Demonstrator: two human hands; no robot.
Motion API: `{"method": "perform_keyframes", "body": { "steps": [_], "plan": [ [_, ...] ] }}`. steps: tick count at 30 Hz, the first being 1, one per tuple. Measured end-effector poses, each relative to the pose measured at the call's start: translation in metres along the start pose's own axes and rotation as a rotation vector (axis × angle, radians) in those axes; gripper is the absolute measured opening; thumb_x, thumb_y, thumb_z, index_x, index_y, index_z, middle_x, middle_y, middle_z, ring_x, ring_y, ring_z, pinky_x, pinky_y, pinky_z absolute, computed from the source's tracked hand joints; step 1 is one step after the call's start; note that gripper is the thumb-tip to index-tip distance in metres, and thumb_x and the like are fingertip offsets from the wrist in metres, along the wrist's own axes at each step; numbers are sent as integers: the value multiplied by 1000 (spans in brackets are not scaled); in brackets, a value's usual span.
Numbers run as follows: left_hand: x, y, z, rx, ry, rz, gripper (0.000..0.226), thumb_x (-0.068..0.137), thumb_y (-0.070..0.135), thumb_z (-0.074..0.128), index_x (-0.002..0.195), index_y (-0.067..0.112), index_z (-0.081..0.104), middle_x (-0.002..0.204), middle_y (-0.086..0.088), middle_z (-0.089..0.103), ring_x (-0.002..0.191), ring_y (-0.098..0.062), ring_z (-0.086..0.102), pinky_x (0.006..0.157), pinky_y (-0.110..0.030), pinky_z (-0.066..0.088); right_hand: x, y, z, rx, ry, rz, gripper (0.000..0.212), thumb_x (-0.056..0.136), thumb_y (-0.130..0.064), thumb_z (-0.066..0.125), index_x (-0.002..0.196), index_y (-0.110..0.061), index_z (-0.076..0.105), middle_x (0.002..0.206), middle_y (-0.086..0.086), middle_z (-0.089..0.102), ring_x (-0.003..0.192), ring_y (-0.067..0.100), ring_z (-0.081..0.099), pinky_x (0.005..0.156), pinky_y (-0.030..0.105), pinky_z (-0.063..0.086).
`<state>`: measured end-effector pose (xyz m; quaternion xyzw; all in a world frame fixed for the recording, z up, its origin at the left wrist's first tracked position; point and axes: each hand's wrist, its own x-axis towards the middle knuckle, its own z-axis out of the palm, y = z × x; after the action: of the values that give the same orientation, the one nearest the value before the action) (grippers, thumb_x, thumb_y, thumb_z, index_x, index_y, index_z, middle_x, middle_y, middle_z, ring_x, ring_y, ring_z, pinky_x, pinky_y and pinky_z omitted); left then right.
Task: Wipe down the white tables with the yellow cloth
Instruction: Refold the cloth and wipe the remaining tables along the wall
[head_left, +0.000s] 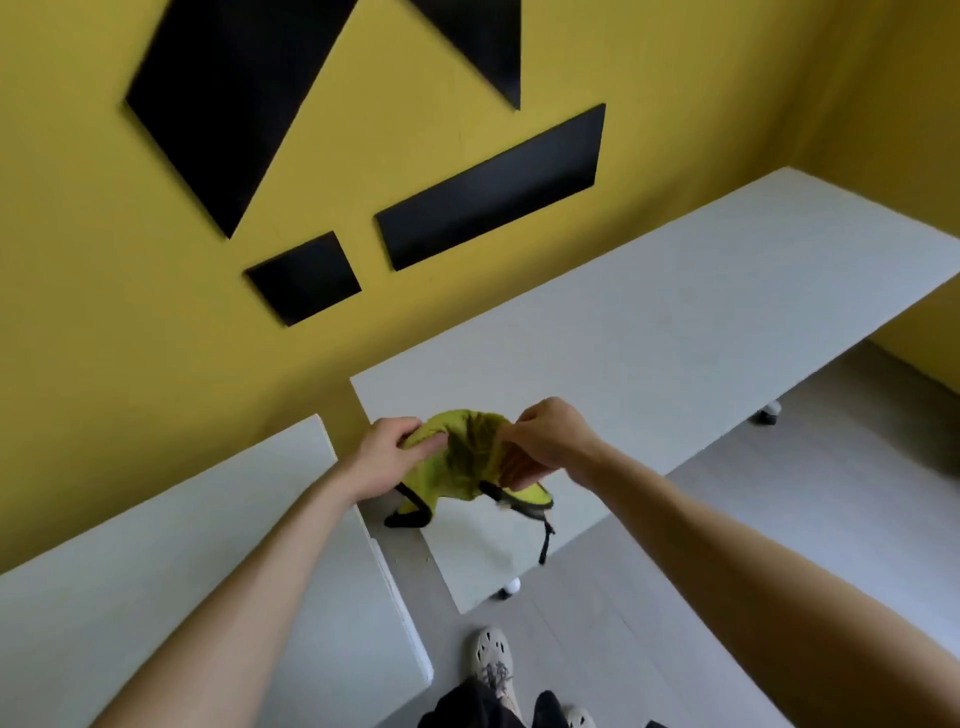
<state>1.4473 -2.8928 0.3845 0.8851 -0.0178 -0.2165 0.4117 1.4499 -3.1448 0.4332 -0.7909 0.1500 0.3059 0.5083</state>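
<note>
- The left hand (387, 457) is gripping the left end of the yellow cloth (467, 457), fingers curled round a bunched fold.
- The right hand (545, 441) is pinching the right end of the cloth, fingertips pointing down and wrist bent.
- The cloth is hanging between the two hands, crumpled and sagging in the middle. Its long axis is running left to right, and its black edging (545, 540) is dangling below the right hand.
- The cloth is sitting over the near left corner of the long white worktop (675, 322). That worktop is stretching away to the far right along the yellow wall (78, 260).
- I cannot tell whether the lowest fold is touching that surface or hanging just above it.
- A second white worktop (182, 545) is lying to the near left, under the left forearm, with a narrow gap between the two.
- Judging from this, wiping is not yet under way: the cloth is being spread or refolded, and no flat pad is pressing on a surface.
- The coming move is turning on one relation. The long worktop is lying directly below and to the far right of the cloth, so the right hand is sitting nearer its unwiped length, while the left hand is sitting nearer the gap and the second worktop.
- Black panels (488, 192) are hanging on the wall, a pale shoe (493, 660) is standing on the grey floor (779, 493), and a caster (769, 413) is showing under the long worktop.
</note>
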Motion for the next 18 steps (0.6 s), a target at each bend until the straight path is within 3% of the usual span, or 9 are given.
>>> {"method": "perform_keyframes", "body": {
  "steps": [2,5,8,10,12,13,15,17,18],
  "plan": [
    [2,3,5,-231,-76,31,69,82,81,76,96,14,71,86,-5,66,82,-15,63,81,-38,49,7,-13,18,241,-81,38,20,101,-8,68,95,8,79,88,23,81,85,38,82,86,47,69],
    [11,0,2,-315,-41,77,65,70,66,94,109,19,72,106,-12,76,101,-29,71,94,-54,57,18,-30,24,311,-185,-17,18,102,-2,64,111,9,75,101,22,82,96,39,81,87,46,68],
    [25,-5,-6,-256,37,112,60,66,56,94,106,18,71,99,-10,75,93,-33,70,87,-52,57,35,-30,11,-27,-82,-188,24,95,-5,64,117,-6,73,101,11,83,96,29,82,89,48,67],
    [30,-6,-13,-162,30,126,47,67,49,87,99,20,68,88,-4,68,83,-24,61,80,-47,52,47,-28,2,-453,145,-368,60,83,-14,77,140,-23,62,128,1,75,117,20,74,95,39,62],
    [29,1,-23,-30,-36,144,30,70,37,78,93,24,66,81,1,62,77,-21,57,75,-47,49,58,-33,3,-629,70,-526,109,79,-11,85,170,-29,27,168,1,43,146,19,50,108,31,48],
    [25,7,-29,35,-77,149,22,71,32,75,89,26,64,79,4,60,74,-18,54,72,-43,45,62,-39,9,-679,-36,-544,116,80,-8,84,173,-30,17,172,0,37,147,19,45,111,31,44],
    [21,13,-45,114,-104,138,18,73,26,74,86,35,65,83,11,59,75,-12,54,72,-36,41,70,-48,21,-787,-174,-550,90,84,-9,79,163,-32,44,148,1,64,126,22,61,103,35,53],
    [18,1,-62,28,54,89,37,73,26,79,103,47,71,105,11,66,95,-10,64,83,-32,48,78,-56,27,-804,-191,-553,31,87,-19,80,117,-22,74,100,2,72,90,23,62,78,39,54],
    [13,-7,-69,-152,160,19,52,72,27,84,118,48,72,116,9,70,107,-11,68,93,-31,53,82,-59,27,-745,-189,-564,14,88,-23,81,94,-18,69,84,1,64,78,21,54,69,38,48]
  ]
}}
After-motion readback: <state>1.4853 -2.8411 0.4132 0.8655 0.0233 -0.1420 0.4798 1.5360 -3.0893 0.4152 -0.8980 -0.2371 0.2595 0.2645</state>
